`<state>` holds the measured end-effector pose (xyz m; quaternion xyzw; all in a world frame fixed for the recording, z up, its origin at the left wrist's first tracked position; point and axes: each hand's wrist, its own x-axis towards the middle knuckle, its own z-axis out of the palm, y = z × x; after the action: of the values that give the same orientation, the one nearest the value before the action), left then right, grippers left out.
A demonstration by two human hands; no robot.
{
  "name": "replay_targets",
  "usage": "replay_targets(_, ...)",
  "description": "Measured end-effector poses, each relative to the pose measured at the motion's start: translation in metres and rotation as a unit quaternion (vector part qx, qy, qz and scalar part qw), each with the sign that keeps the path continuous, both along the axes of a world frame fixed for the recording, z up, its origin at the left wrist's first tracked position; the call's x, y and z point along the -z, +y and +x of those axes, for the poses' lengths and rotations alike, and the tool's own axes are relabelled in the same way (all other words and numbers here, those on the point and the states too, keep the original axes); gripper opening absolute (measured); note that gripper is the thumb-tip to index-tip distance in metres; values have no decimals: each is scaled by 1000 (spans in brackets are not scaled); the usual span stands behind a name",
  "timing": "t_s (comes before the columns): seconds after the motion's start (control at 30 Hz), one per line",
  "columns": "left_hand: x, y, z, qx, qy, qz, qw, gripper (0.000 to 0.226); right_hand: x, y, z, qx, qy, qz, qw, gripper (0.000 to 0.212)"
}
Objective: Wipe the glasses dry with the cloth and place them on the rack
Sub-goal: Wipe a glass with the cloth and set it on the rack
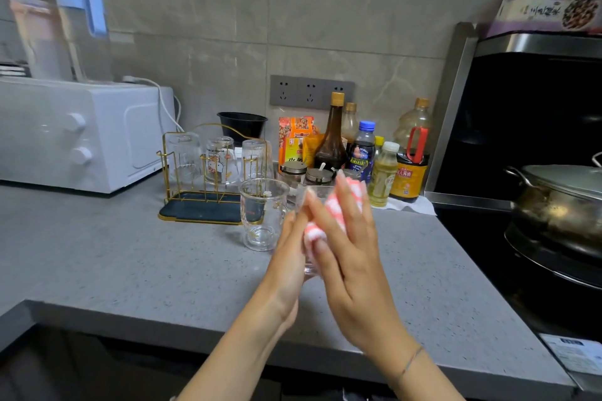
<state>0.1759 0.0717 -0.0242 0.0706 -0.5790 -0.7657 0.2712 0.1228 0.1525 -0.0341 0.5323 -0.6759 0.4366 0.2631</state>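
Glass (319, 192) at frame centre, caught between both hands over grey tabletop (130, 254). Left hand (288, 254) grips its left wall, fingers wrapped close. Right hand (348, 251): fingers straight, spread, pressing pink-white cloth (335, 208) flat on the right wall. Second glass (264, 215) upright, just left. Beyond, gold rack (198, 202) carries three upturned glasses (221, 159).

grey counter (130, 264), microwave (81, 137), gold rack (202, 205), upright glass (262, 215), sauce bottles (335, 140)
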Motion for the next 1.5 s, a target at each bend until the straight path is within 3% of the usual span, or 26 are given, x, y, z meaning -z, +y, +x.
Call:
replay_targets(0.1,3,5,0,13,-12,-4,1000,62,-13,3,-7,-10,-47,3,999,47)
replay_targets(0.23,7,5,0,20,-18,6,1000,76,-22,4,-14,-71,-152,-53,984,43)
replay_targets(0.33,4,5,2,27,-10,38,999,61,-17,4,-10,-103,-173,-65,977,44)
replay_targets(0.5,0,-5,3,12,-1,73,997,68,7,3,6,-112,-123,-51,985,48)
replay_targets(0.67,-5,-1,2,63,44,78,994,55,10,6,9,-68,-9,1,998,44)
replay_targets(0.8,1,4,2,56,45,77,994,48,-11,8,0,-28,11,4,1000,43)
replay_targets(1.03,1,7,4,65,24,102,992,54,-28,11,-15,-101,-190,-45,976,42)
replay_targets(1.3,-10,5,6,65,26,99,993,69,4,9,6,-109,-110,-41,987,48)
replay_targets(1.43,-10,0,0,43,13,156,987,109,13,11,16,-96,-43,-23,994,46)
replay_targets(1.5,-9,0,0,42,22,182,982,96,11,12,18,-72,-16,-11,997,45)
